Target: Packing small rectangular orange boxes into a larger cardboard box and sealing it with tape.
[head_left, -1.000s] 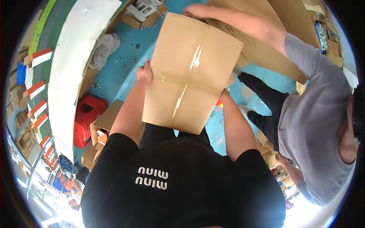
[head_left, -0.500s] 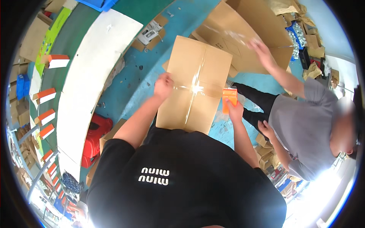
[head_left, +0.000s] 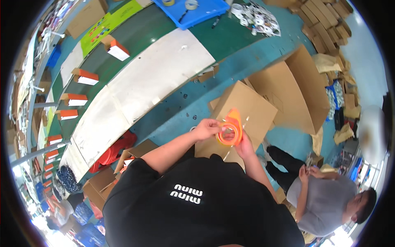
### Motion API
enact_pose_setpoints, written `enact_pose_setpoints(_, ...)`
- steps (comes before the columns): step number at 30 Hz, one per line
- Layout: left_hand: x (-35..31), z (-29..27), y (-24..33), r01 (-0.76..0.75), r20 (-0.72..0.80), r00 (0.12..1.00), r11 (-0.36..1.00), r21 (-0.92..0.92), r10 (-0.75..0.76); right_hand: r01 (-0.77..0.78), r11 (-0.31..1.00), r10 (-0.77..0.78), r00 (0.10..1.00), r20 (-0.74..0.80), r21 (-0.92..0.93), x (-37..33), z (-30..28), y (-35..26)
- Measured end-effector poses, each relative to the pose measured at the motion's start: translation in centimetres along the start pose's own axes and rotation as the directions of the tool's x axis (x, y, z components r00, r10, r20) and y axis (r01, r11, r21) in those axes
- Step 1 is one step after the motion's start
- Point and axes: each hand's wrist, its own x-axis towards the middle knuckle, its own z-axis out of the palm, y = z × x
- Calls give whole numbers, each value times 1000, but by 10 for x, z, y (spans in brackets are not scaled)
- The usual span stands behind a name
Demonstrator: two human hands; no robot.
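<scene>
An orange tape gun (head_left: 234,117) with a roll of tape in it is held up over a closed cardboard box (head_left: 251,103). My right hand (head_left: 245,147) is closed round its lower right side. From the left, my left hand (head_left: 207,129) pinches at the edge of the roll, its fingertips against the orange ring. Strips of clear tape shine on the top of the box, which stands just in front of my body. My hands and the tape gun hide part of that top.
A large open carton (head_left: 288,88) stands beyond the box. To the right, a co-worker in a grey shirt (head_left: 325,199) holds both hands together. A long work table with a white sheet (head_left: 135,88), small orange-and-white boxes (head_left: 118,50) and a blue tray (head_left: 197,14) runs along the left.
The tape gun has come from beside the box to above it. My left hand has left the box's left edge for the roll. The co-worker's raised arm has come down. The view has turned.
</scene>
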Motion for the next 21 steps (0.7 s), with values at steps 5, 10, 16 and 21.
enact_pose_setpoints(5, 79, -119, 50, -6, -534, 823, 943, 333, 193, -4, 878, -226, 878, -422, -479, 2, -77, 24)
enact_pose_setpoints(10, 163, -252, 110, 176, -800, 526, 884, 433, 287, -266, 804, -91, 828, -553, -531, -19, -137, 63)
enact_pose_setpoints(16, 199, -241, 166, 422, -834, 429, 740, 524, 346, -320, 720, -196, 757, -623, -615, -64, -179, 108)
enact_pose_setpoints(21, 148, -251, 145, 311, -917, 184, 864, 397, 355, -319, 776, -22, 849, -528, -545, -45, -159, 120)
